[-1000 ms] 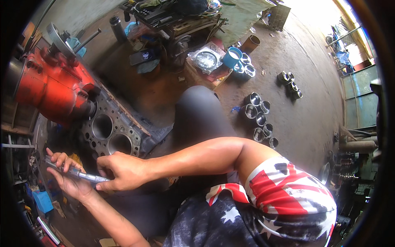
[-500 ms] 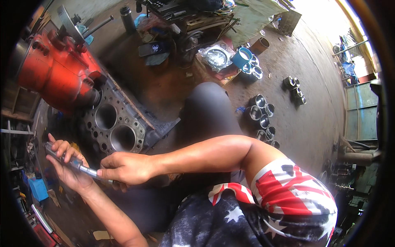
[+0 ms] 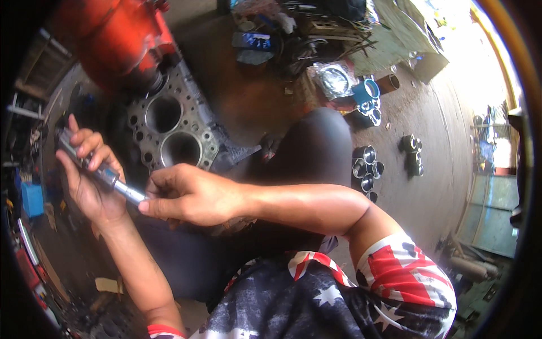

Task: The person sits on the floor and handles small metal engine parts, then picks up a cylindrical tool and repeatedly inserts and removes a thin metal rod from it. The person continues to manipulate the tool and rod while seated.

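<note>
Now, metal tool point(image 3: 101, 172) clasped across left hand point(image 3: 90, 181) grip, right hand point(image 3: 189, 195) grip pinching its lower end.

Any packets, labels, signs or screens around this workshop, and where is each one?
Clear plastic bag: on the floor by the blue cylinders, crumpled, shiny, holding a round grey part.
Flat dark packet: floor above the engine block, rectangular, dark blue with pale marks too blurred to make out.
No signs or screens show.

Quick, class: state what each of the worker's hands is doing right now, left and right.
Left hand: closed around the metal cylindrical tool.
Right hand: fingers pinching the tool's lower end.
</note>
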Action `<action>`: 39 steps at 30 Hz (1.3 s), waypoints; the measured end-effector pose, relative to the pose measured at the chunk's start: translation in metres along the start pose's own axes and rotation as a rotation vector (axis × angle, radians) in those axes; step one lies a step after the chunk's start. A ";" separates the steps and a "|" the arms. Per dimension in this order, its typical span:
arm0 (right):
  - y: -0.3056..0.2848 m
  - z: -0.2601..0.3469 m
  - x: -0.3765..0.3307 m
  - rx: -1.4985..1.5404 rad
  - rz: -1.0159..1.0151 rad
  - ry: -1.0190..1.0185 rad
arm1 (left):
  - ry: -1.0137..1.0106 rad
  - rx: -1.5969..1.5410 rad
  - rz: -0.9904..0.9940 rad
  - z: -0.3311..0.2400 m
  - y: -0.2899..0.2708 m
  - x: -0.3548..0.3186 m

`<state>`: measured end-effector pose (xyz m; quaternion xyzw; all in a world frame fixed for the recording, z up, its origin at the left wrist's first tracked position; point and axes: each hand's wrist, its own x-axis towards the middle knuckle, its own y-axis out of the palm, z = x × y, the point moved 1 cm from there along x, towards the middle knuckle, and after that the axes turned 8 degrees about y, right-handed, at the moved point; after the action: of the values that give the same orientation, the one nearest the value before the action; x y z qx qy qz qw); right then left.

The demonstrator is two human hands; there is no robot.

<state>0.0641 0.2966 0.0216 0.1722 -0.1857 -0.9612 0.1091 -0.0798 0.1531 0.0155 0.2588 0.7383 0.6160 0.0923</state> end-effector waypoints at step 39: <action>-0.480 -0.022 -0.147 -1.248 -0.986 0.801 | 0.008 0.319 -0.032 -0.019 -0.023 0.010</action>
<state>0.1365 0.7654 -0.1441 0.4648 0.5189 -0.6927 -0.1866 -0.1031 0.1387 -0.0006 0.2558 0.8311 0.4905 0.0568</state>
